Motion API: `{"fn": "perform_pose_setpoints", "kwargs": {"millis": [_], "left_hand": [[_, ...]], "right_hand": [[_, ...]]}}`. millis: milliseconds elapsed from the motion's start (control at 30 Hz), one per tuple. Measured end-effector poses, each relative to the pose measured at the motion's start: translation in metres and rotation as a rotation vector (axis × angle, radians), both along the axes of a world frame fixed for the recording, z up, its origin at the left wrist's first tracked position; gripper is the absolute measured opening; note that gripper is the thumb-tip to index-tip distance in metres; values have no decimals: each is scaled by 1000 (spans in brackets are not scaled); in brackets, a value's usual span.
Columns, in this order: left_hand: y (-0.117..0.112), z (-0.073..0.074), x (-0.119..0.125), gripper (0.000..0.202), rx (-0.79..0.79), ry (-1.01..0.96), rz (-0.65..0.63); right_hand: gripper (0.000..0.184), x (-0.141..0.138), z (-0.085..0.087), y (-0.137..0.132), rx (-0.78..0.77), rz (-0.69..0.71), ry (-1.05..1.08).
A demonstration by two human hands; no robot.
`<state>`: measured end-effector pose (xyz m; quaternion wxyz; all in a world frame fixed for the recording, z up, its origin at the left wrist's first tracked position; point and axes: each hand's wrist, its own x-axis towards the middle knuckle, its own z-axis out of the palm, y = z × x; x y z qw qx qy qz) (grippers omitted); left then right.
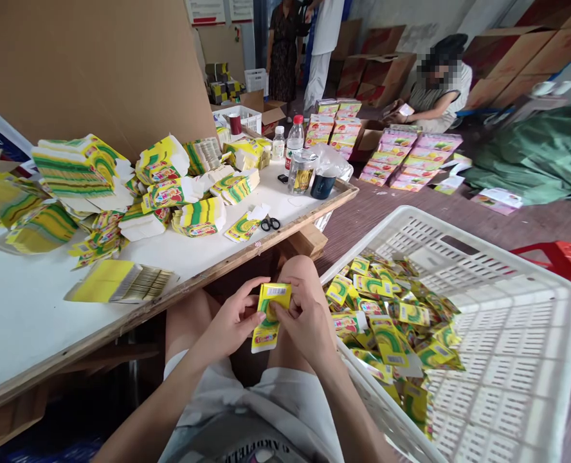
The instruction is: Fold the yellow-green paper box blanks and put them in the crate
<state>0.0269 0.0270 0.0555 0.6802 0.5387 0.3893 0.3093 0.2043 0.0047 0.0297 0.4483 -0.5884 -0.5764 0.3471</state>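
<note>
I see a smooth paper box (269, 323), shiny packets (386, 337), a plastic basket (502, 386) and a rough wooden table edge (193, 283).

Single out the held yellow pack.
The printed pack between left hand and right hand; others lie in the white plastic basket or on the white table.

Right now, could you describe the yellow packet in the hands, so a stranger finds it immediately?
Look between the white table and white basket, at the thighs. Above them, the left hand and right hand hold the yellow packet, barcode at top; similar packets lie unheld in the basket.
</note>
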Motion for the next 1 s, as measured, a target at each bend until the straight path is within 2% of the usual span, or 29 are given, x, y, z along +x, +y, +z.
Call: {"fn": "perform_pose_setpoints", "kwargs": {"millis": [133,367,467,533,600,667,700,733,800,867,933,1000], "left_hand": [[4,-3,-1,69,-91,-43,56],[12,-7,18,63,-87,-35,-21],[7,-9,33,57,-44,-15,-33],[11,-9,42,56,26,-12,-67],[31,-8,47,65,167,20,-84],[69,-9,46,74,375,187,-14],[92,-10,43,70,498,386,99],[117,-13,40,62,572,658,225],[163,-20,31,52,560,842,360],[195,-28,24,45,523,970,424],[211,-38,20,39,485,1062,457],[217,-45,19,36,446,1126,486]], "right_hand": [[34,12,-3,-1,10,141,164],[26,23,-8,3,24,-40,284],[18,24,-8,0,110,-120,283],[15,30,-2,-6,194,-212,226],[13,44,8,-13,298,-392,95],[14,60,18,-21,392,-688,-119],[21,68,22,-24,397,-812,-206],[30,73,25,-27,390,-872,-244],[34,77,24,-31,374,-848,-237],[27,71,18,-32,346,-710,-190],[20,60,10,-31,308,-598,-149],[18,50,3,-28,279,-548,-102]]}}
